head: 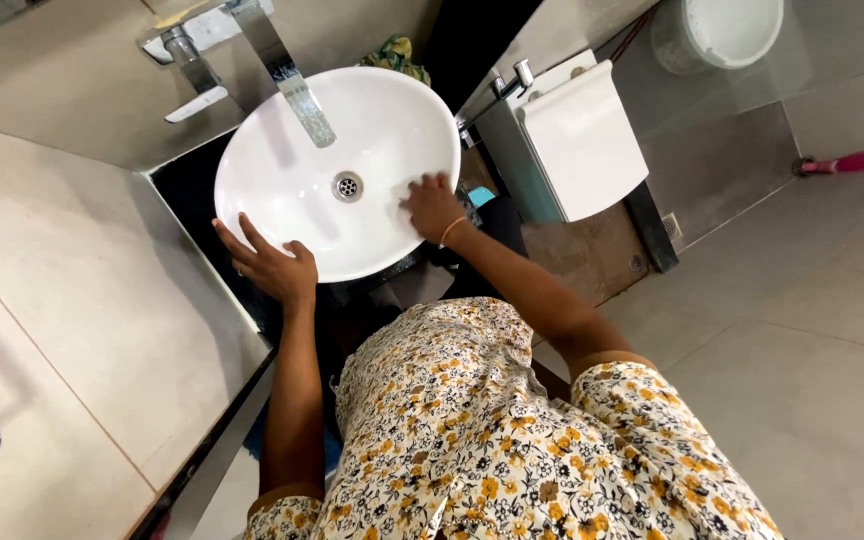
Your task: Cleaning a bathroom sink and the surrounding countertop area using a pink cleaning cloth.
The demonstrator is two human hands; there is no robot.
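At centre frame the left hand (pixel 270 265) lies open, fingers spread on the near rim of the white sink (pixel 282 170), whose bowl shows only a drain (pixel 348 185) under the tap (pixel 287 75). The right hand (pixel 432 207) presses flat inside the bowl; whether it covers a cloth is unclear. At upper right, a white bucket (pixel 722 30) is cut off.

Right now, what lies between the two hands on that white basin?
In the head view, only bare white basin surface lies between the left hand on the rim and the right hand inside the bowl; the drain sits just beyond.

White basin (pixel 282 170), yellow-flowered dress (pixel 492 440), pink broom (pixel 857 160).
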